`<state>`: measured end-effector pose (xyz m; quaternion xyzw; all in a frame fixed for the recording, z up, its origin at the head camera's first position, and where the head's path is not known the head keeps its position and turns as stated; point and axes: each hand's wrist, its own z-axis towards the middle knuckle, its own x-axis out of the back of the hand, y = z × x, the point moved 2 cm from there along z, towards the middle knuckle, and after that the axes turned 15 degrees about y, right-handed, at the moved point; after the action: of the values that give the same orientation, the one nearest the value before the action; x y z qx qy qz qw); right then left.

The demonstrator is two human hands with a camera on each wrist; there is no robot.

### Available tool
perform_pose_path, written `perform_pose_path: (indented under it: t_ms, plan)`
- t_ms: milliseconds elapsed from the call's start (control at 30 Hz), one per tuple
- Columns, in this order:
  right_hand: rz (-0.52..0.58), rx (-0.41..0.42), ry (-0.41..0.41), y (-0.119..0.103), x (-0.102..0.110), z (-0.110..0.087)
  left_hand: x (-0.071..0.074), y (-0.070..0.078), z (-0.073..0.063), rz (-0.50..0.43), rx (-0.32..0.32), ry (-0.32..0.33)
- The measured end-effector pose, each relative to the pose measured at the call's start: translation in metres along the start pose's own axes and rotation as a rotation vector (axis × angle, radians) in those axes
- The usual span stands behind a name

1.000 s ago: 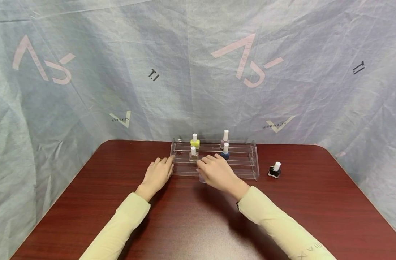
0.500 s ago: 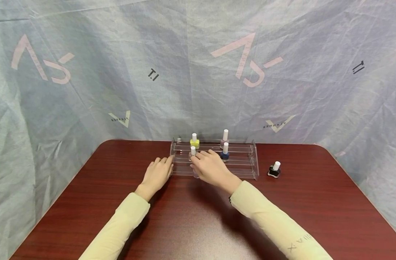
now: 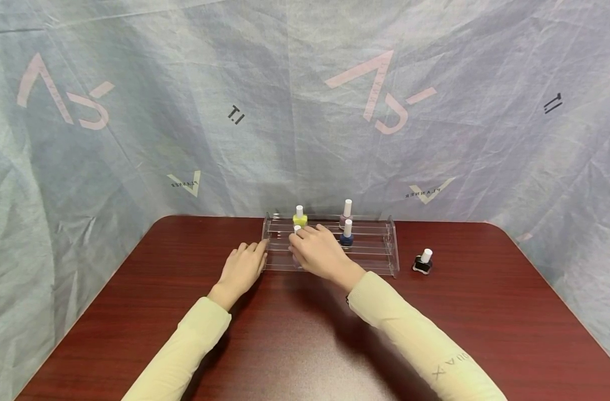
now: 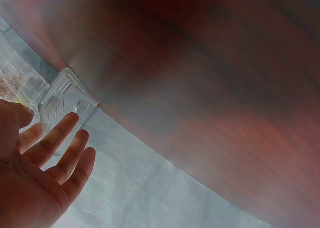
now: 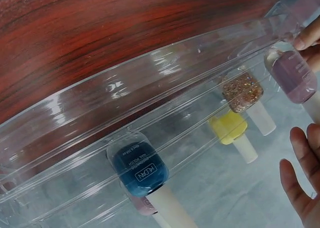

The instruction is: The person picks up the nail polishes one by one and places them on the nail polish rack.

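My right hand holds a mauve nail polish bottle with a white cap over the left front of the clear tiered rack. In the head view the hand hides most of that bottle. My left hand rests with fairly straight fingers against the rack's left end panel. On the rack stand a yellow bottle, a glitter bottle, a dark blue bottle and, behind the blue one, a pale mauve bottle.
A black nail polish bottle with a white cap stands on the dark red table, right of the rack. A grey printed cloth hangs behind and around the table.
My right hand has moved left and slightly away from me, carrying the mauve bottle to the rack's left front. It now covers much of the glitter bottle. My left hand stays in place.
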<state>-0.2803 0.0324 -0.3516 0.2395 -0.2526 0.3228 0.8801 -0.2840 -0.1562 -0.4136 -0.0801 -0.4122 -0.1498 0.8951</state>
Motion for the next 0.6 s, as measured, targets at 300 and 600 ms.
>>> perform_pose_path:
  t_ms: [300,600]
  plan:
    - [-0.018,-0.017,-0.003,0.004,-0.009,0.002,-0.001,-0.001,0.000,0.000,0.004,0.003]
    - [-0.008,-0.050,-0.015,0.006,-0.013,0.006,-0.001,-0.001,0.000,-0.002,-0.003,0.000]
